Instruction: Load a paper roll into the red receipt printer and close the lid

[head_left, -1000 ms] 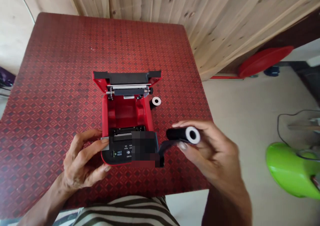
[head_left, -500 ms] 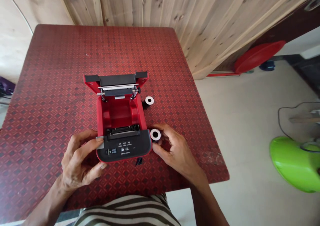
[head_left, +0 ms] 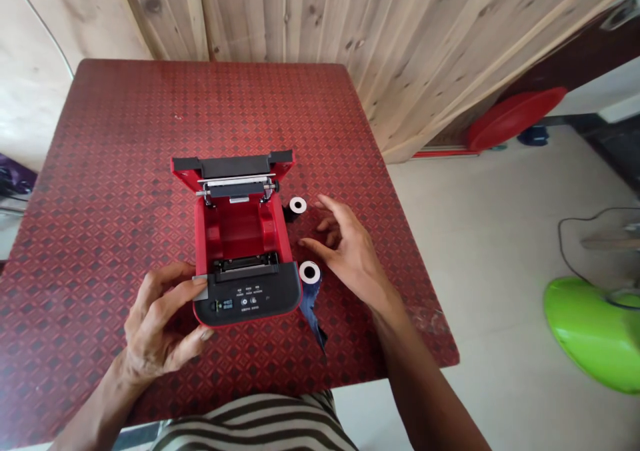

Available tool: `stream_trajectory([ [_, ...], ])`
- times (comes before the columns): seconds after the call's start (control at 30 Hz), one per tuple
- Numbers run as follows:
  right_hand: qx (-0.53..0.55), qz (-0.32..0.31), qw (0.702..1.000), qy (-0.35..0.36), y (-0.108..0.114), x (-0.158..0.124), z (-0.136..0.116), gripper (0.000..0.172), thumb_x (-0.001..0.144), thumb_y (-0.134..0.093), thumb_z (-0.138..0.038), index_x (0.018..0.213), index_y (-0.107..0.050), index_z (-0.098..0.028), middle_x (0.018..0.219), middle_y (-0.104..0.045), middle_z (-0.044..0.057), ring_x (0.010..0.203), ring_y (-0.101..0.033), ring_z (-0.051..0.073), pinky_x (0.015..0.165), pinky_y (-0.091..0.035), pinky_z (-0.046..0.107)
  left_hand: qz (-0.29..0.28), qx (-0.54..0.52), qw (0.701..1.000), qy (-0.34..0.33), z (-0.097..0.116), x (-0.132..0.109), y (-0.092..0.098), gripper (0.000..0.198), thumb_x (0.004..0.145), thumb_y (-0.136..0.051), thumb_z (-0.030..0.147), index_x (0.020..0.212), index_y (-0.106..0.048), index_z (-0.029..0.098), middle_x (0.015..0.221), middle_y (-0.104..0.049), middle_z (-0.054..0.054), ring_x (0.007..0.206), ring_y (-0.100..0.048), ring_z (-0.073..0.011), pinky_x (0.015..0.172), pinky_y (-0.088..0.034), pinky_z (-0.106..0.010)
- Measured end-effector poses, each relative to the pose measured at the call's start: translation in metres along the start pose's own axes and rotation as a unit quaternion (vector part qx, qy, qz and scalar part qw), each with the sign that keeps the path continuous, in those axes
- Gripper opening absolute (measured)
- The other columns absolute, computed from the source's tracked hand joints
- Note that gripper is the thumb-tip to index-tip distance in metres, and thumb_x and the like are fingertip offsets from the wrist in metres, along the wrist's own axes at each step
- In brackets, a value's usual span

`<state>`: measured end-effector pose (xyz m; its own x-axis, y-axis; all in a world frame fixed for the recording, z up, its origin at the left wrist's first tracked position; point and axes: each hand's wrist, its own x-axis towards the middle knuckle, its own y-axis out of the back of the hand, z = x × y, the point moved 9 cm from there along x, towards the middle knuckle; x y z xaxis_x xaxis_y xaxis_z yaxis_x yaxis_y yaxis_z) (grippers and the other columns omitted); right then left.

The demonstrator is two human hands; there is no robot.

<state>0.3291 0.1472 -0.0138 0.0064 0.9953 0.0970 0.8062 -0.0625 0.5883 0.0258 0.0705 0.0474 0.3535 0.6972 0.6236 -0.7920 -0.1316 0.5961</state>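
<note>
A red and black printer (head_left: 243, 251) sits on the red patterned table (head_left: 125, 144) with its lid flipped open toward the wall. My left hand (head_left: 160, 321) grips its front left corner, thumb on a grey tab. Beside the printer's right front corner stands a black roll with a white core (head_left: 310, 273), a loose dark strip trailing toward me. A second black roll (head_left: 297, 206) stands farther back by the lid hinge. My right hand (head_left: 345, 251) hovers open between the two rolls, fingers spread, holding nothing.
The table's right edge drops off near my right forearm. Wooden planks (head_left: 310, 11) line the wall behind. On the floor to the right are a green object (head_left: 590, 331), a red disc (head_left: 515, 114) and a black cable (head_left: 575, 238).
My right hand brought the black roll down, stood it by the printer's right front corner, let go and moved back toward the far roll. My left hand stayed on the printer.
</note>
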Motion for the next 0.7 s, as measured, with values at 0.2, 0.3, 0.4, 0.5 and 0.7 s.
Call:
stream_trajectory([
  [0.2, -0.036, -0.051, 0.996, 0.068, -0.013, 0.017, -0.023, 0.063, 0.091, -0.078, -0.031, 0.149, -0.056, -0.025, 0.13, -0.07, 0.012, 0.104, -0.069, 0.027, 0.096, -0.058, 0.05, 0.001, -0.007, 1.0, 0.001, -0.001, -0.001, 0.002, 0.054, 0.094, -0.074, 0.03, 0.144, -0.061, 0.016, 0.123, -0.066, -0.017, 0.106, -0.067, -0.025, 0.081, -0.061, -0.034],
  [0.3, -0.02, -0.061, 0.996, 0.068, -0.02, 0.027, -0.026, 0.058, 0.091, -0.076, -0.031, 0.146, -0.058, -0.025, 0.136, -0.069, 0.013, 0.12, -0.069, 0.031, 0.104, -0.055, 0.052, -0.004, -0.002, 1.0, -0.006, 0.001, 0.0, 0.003, 0.055, 0.095, -0.073, 0.031, 0.146, -0.059, 0.015, 0.123, -0.066, -0.017, 0.106, -0.067, -0.0252, 0.079, -0.061, -0.034],
  [0.4, 0.0, -0.053, 0.997, 0.063, -0.024, 0.034, -0.028, 0.043, 0.093, -0.073, -0.031, 0.135, -0.065, -0.026, 0.135, -0.072, 0.011, 0.124, -0.068, 0.03, 0.108, -0.052, 0.053, -0.009, 0.006, 1.0, -0.004, 0.002, 0.001, 0.002, 0.055, 0.096, -0.071, 0.032, 0.147, -0.058, 0.018, 0.122, -0.067, -0.017, 0.105, -0.067, -0.025, 0.076, -0.062, -0.034],
  [0.5, 0.01, -0.043, 0.998, 0.053, -0.026, 0.036, -0.027, 0.032, 0.095, -0.068, -0.03, 0.127, -0.068, -0.027, 0.126, -0.076, 0.008, 0.116, -0.071, 0.028, 0.103, -0.054, 0.05, -0.01, 0.011, 1.0, 0.005, 0.0, 0.001, 0.001, 0.053, 0.097, -0.069, 0.035, 0.147, -0.058, 0.021, 0.122, -0.068, -0.016, 0.103, -0.068, -0.0248, 0.074, -0.062, -0.034],
  [0.7, 0.034, -0.027, 0.999, 0.023, -0.026, 0.034, -0.016, 0.025, 0.087, -0.072, -0.028, 0.111, -0.07, -0.025, 0.106, -0.077, 0.004, 0.093, -0.07, 0.024, 0.087, -0.054, 0.041, -0.017, 0.017, 1.0, 0.004, 0.001, 0.001, 0.0, 0.052, 0.098, -0.069, 0.035, 0.147, -0.057, 0.019, 0.122, -0.067, -0.016, 0.104, -0.068, -0.0245, 0.077, -0.062, -0.034],
])
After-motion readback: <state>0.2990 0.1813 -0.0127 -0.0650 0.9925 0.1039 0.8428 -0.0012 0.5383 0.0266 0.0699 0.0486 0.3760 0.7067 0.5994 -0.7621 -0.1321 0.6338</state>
